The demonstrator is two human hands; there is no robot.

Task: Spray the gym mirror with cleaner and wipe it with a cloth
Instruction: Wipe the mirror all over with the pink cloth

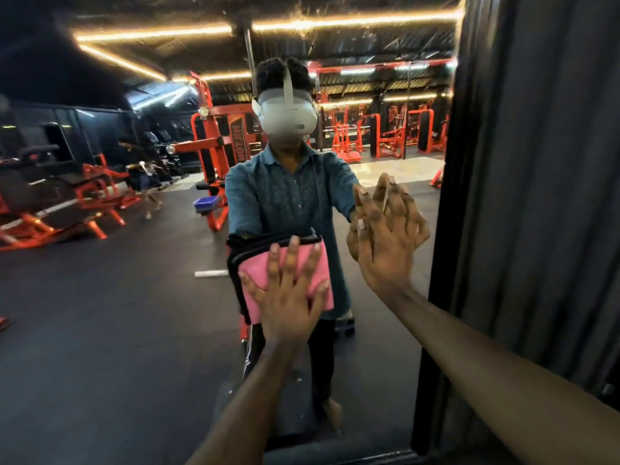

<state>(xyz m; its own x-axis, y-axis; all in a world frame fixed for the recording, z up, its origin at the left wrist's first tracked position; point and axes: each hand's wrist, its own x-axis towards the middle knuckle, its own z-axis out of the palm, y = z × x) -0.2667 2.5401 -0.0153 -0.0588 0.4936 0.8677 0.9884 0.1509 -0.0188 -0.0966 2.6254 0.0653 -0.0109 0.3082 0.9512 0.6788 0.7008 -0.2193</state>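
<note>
A: Where's the cloth (285, 276)?

B: Flat on the mirror (117, 297), low and right of centre. The left hand (285, 297) presses it there with straight, spread fingers; that grip is apart, nothing curled round the fabric.

A: And the right hand (385, 243)?

B: Also spread, fingertips on the glass near the mirror's right edge, holding nothing. It looks like a brace, though I can't be sure how much weight it carries.

A: Any cleaner bottle?

B: None in view. I'd judge the wiping is the step in hand.

A: How to wipe well, then?

B: Keep the palm flat so the whole pad bears on the glass, not only the fingertips. Work in overlapping passes, and lift the right hand off afterwards and wipe where it touched, since bare fingers likely leave marks.

A: Room to move?

B: Plenty to the left: wide glass, open up to the top. To the right it's tight. The dark frame (446, 196) runs down just beyond the right hand, with a ribbed wall (536, 196) past it. The bottom edge sits close below the forearms. So sweep leftward and upward freely, and slow near the frame so the cloth follows the edge rather than bunching against it.
</note>
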